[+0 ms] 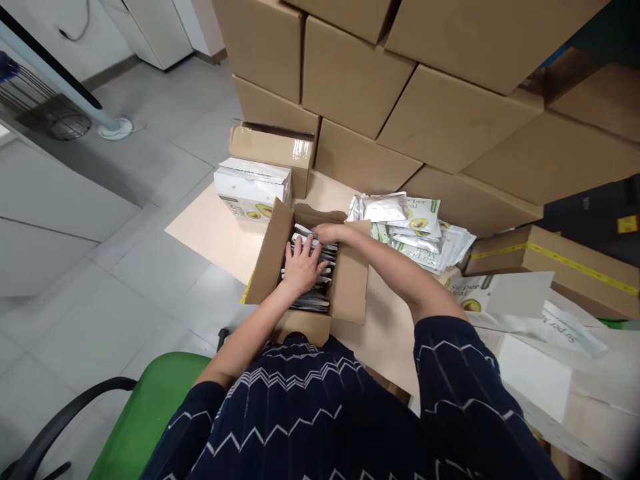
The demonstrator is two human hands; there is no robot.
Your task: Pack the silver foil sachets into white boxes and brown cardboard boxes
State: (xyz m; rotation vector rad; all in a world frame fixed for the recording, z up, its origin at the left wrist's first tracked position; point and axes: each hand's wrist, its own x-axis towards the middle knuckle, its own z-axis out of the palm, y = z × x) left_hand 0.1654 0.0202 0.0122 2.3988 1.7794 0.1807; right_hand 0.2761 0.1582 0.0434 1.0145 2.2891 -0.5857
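An open cardboard box [350,287] sits at the near edge of a pale table [215,233], filled with several silver pouches [315,300] standing on edge. My left hand [303,263] lies flat on top of the pouches with fingers spread. My right hand [327,233] reaches into the far end of the box, its fingers curled down among the pouches there. A loose heap of silver and green avocado-print pouches [415,230] lies on the table to the right of the box.
A white avocado-print carton [253,187] and a small taped brown box [273,150] stand behind the open box. Stacked brown cartons [425,100] wall off the back. Flat white cartons [525,320] lie at right. A green chair [145,413] is under me.
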